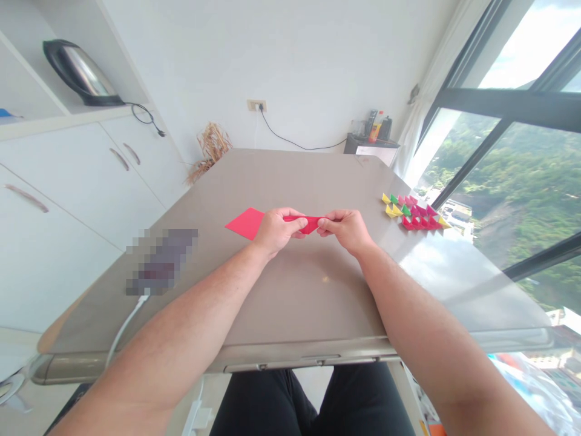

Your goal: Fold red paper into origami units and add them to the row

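Between my two hands is a folded piece of red paper (311,224), held just above the middle of the table. My left hand (278,230) pinches its left end between thumb and fingers, and my right hand (346,230) pinches the right end. A flat red sheet of paper (245,223) lies on the table just left of my left hand, which covers part of it. Several small folded paper pieces (420,223) in red, pink, yellow and green stand in rows at the table's right side.
A blurred-out dark device (166,260) with a white cable (124,327) lies on the left of the grey-brown table (295,175). Windows (512,157) line the right. A kettle (86,72) stands on the left shelf; bottles (376,127) stand on a small cabinet behind.
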A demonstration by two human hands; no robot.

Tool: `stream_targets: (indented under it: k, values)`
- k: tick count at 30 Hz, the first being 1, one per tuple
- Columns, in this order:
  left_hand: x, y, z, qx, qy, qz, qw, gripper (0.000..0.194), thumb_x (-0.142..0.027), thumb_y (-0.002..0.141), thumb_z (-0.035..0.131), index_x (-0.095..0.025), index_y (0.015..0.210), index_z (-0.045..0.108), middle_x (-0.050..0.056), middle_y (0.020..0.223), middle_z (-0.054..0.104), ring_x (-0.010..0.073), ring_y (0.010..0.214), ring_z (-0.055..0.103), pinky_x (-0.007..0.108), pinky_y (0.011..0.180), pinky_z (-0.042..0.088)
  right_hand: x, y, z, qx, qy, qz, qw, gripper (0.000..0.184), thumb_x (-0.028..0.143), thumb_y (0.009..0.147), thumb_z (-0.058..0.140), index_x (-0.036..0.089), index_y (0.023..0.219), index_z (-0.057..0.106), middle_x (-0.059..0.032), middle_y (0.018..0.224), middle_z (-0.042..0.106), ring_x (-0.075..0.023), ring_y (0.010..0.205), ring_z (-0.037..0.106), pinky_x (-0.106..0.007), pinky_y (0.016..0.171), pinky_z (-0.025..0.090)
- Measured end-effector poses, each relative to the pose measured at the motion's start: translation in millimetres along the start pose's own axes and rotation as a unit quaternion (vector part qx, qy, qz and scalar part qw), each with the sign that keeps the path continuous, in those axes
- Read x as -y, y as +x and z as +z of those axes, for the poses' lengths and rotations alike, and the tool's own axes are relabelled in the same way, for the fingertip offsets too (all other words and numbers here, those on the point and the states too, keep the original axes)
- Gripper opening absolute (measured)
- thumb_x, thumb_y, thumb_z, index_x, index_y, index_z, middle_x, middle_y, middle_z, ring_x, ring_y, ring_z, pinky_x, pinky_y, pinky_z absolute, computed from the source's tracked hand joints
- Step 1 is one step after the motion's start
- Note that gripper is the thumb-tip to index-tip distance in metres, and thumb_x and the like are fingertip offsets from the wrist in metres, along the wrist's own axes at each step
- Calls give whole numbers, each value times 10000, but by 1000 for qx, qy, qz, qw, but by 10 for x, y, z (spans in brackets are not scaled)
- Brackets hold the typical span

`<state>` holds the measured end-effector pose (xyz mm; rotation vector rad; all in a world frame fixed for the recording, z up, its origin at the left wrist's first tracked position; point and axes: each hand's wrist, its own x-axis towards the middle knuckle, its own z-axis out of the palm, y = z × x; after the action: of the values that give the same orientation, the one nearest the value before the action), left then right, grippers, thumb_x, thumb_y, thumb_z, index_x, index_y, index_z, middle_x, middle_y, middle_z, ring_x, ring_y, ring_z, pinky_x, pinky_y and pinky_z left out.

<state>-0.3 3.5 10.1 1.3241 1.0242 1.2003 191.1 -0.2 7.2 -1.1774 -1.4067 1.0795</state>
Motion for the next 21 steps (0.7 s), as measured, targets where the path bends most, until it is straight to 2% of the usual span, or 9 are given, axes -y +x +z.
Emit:
stream_targets:
  k: [4,8,14,21]
  values:
    - [17,2,2,12,13,4,1000,234,-325,698,841,-145,800,733,71,784,742,208,742,716,380,713,620,14,-16,20,-14,-37,-9,999,168,351,709,767,183,714,757,-18,637,697,-151,636,626,-289,658,514]
    - [62,2,15,42,22,13,999,236,-342,715,830,-153,818,734,74,782,753,220,753,727,381,717,614,21,-49,50,-2,-87,-28,996,150,347,722,742,196,713,747,-1,645,672,-145,646,582,-277,618,447]
    - [67,13,8,32,-30,15,999,296,-365,696,849,-145,842,715,84,888,761,232,832,738,398,767,619,-32,-25,53,-33,-49,-37,998,187,374,725,747,201,681,690,3,626,651,-151,638,580,-283,612,442]
    - [85,0,33,51,-25,19,998,237,-344,732,817,-150,821,714,70,836,755,227,796,741,398,763,616,-5,-60,109,-5,-13,-39,999,169,352,728,748,193,699,699,-12,691,688,-163,692,623,-298,675,484]
